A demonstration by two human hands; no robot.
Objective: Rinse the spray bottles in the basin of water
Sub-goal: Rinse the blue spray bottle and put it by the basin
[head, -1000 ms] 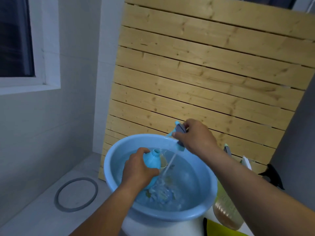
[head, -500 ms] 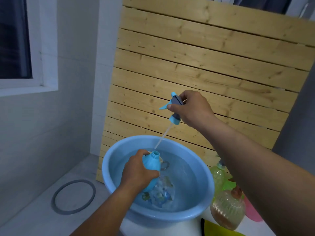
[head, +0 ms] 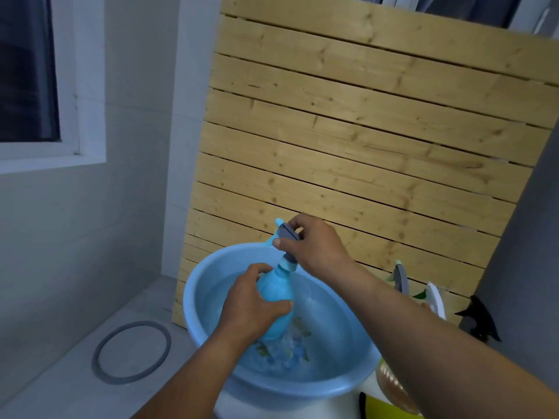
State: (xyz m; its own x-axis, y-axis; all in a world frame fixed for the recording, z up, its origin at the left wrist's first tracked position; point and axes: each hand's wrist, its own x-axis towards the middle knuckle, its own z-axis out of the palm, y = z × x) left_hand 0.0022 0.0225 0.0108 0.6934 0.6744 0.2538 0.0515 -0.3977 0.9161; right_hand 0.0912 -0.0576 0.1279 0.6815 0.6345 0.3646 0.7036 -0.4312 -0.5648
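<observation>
The left hand [head: 252, 300] grips the blue bottle [head: 276, 300] over the basin [head: 205, 285]. The right hand [head: 314, 246] pinches the spray head [head: 287, 234] at the bottle's neck.

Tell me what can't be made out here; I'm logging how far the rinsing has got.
Head view only:
- Whether the sprayer head is screwed on: the right hand covers the neck joint.
- Lower part of the blue bottle: hidden by the left hand and rippling water.
- Pattern on the basin floor: blurred by ripples.
- Amber bottle: hidden mostly behind the right forearm.
</observation>
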